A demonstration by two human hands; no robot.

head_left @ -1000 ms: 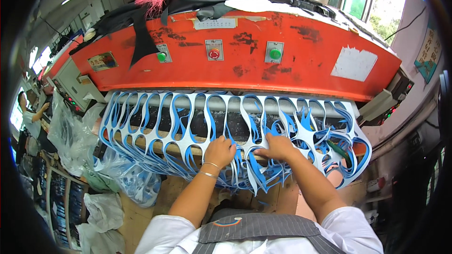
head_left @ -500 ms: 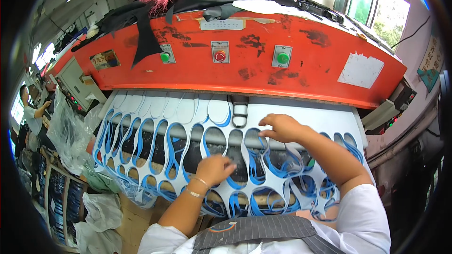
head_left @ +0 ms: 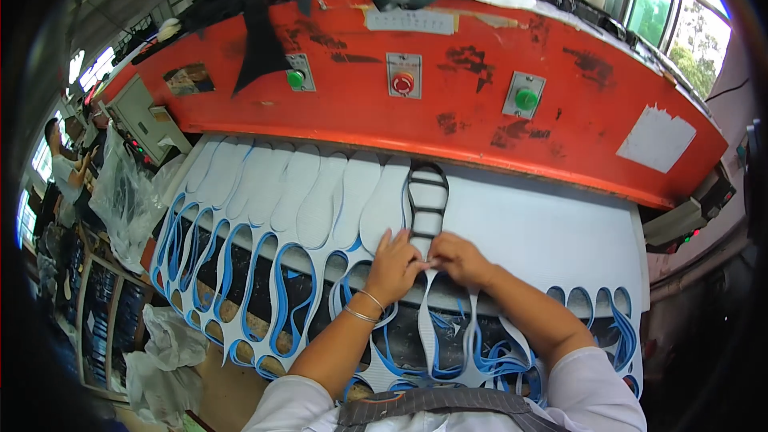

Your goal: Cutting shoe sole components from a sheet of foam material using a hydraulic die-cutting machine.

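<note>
A black, insole-shaped cutting die (head_left: 428, 210) with crossbars lies on the white foam sheet (head_left: 536, 224), its long side toward me. At the die's near end, my left hand (head_left: 392, 272) and my right hand (head_left: 464, 262) come together with thumbs and fingertips pinched in. They cover that end, where it borders the cut-out edge of the sheet. Left of the die runs a row of cut insole shapes (head_left: 320, 204). Below my hands hangs the scrap web (head_left: 429, 336) of white and blue foam, full of long holes.
Close beyond the sheet is the red press beam (head_left: 480, 140), with a red button (head_left: 402, 83) and green buttons (head_left: 526, 99). Black scraps lie on top. Clear plastic bags (head_left: 128, 192) and a shelf rack (head_left: 100, 320) stand left. Another person (head_left: 68, 172) is at the far left.
My hands, apart before, have come together at the die's near end. More of the die and the insole row shows in front of the beam, and the sheet sits nearer. The view has shifted.
</note>
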